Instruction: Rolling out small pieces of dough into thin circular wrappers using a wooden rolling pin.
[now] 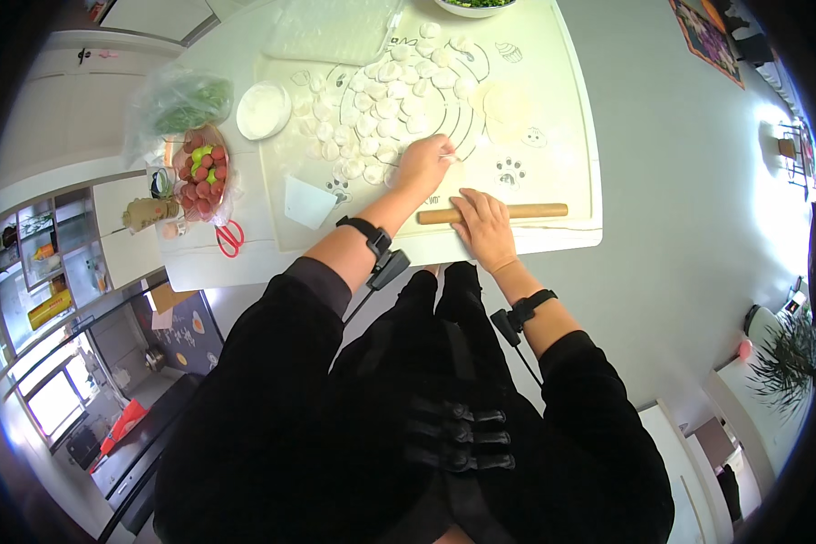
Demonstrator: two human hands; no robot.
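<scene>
A printed silicone pastry mat covers much of the white table. My left hand pinches the edge of a thin, pale dough wrapper just above the mat's front part. My right hand rests on a wooden rolling pin, its fingers over the pin's left half. Many small flattened dough pieces lie beyond my left hand. Some thin round wrappers overlap on the mat's right side. A white bowl of flour stands at the left. A white dough scraper lies at the mat's front left.
At the table's left are a clear bag of greens, a basket of red and green fruit and red-handled scissors. A translucent tray or lid lies at the back. A bowl of chopped greens sits at the far edge.
</scene>
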